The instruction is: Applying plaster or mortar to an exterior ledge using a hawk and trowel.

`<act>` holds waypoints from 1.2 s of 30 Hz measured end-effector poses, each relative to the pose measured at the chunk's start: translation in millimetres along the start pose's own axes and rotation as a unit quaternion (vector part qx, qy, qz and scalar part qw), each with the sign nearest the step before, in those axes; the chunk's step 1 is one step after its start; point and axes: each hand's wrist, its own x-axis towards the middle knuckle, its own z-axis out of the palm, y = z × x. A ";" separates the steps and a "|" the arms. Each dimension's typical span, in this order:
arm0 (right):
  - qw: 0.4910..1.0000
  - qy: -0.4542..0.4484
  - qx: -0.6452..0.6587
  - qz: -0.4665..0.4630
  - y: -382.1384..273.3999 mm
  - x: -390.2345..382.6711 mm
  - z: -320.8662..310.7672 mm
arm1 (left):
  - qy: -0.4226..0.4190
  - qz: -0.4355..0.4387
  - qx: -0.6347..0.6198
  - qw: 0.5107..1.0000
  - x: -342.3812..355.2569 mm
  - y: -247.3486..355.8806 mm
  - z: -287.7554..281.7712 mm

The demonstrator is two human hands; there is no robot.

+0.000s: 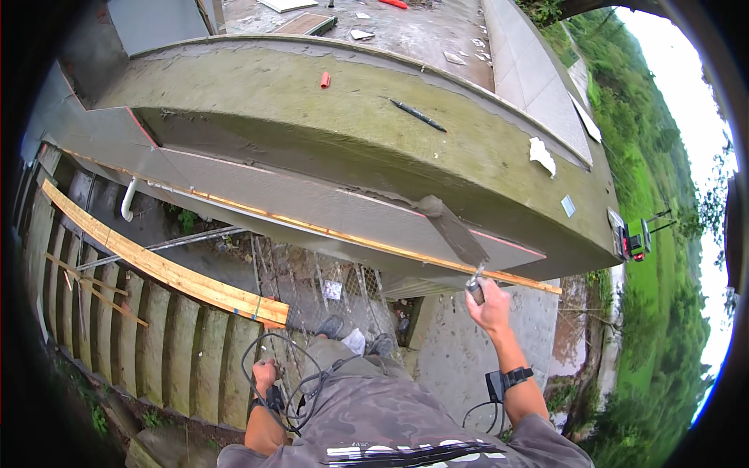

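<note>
My right hand [491, 306] is wrapped round the handle of a trowel [459, 234]. Its long blade, coated in grey mortar, lies against or just over the top strip of the grey tile facing [304, 191], near the right end of the ledge; exact contact is hard to tell. A ridge of wet mortar shows by the blade's far end. My left hand [266, 376] is closed low by my left side, beside a looped black cable [243, 365]. Whatever may be inside that fist is hidden.
A wooden batten [351, 234] runs along the facing's lower edge. On the wide ledge lie a black marker pen [418, 115], a red cap [325, 79] and crumpled white paper [541, 157]. A green laser level [637, 239] stands at its right end. Planks [164, 265] and concrete steps [181, 347] are left.
</note>
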 end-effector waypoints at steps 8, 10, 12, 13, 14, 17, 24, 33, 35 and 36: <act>0.995 -0.045 0.092 -0.006 -80.5 61.5 68.2 | 0.004 -0.006 -0.046 0.999 -2.4 -10.7 -5.2; 0.989 -0.050 0.142 -0.001 -105.2 74.8 81.8 | 0.004 -0.005 -0.059 0.998 -6.1 -1.0 -7.9; 0.978 -0.024 0.208 -0.018 -127.7 81.9 84.8 | 0.005 -0.012 -0.057 0.998 -7.0 11.6 -11.3; 0.972 -0.018 0.233 -0.028 -136.4 83.1 82.0 | 0.006 -0.013 -0.057 0.998 -7.4 17.5 -13.8; 0.967 -0.019 0.254 -0.025 -142.5 81.6 75.6 | 0.011 -0.023 -0.054 0.998 -7.1 23.9 -16.4; 0.959 -0.004 0.282 -0.021 -154.9 67.7 49.6 | -0.004 -0.027 -0.023 0.999 -0.6 46.7 -17.5; 0.982 0.096 0.143 0.080 -147.9 -26.2 -35.9 | -0.075 0.029 0.174 0.981 52.0 118.7 7.0; 0.845 0.170 0.034 0.506 -222.8 -271.8 -35.5 | -0.259 0.117 0.377 0.882 105.6 243.3 120.9; 0.760 0.180 0.043 0.623 -264.4 -320.8 -16.4 | -0.284 0.144 0.465 0.826 94.2 265.9 148.2; 0.722 0.181 0.040 0.666 -282.9 -341.2 -5.4 | -0.304 0.138 0.482 0.810 87.7 275.4 159.8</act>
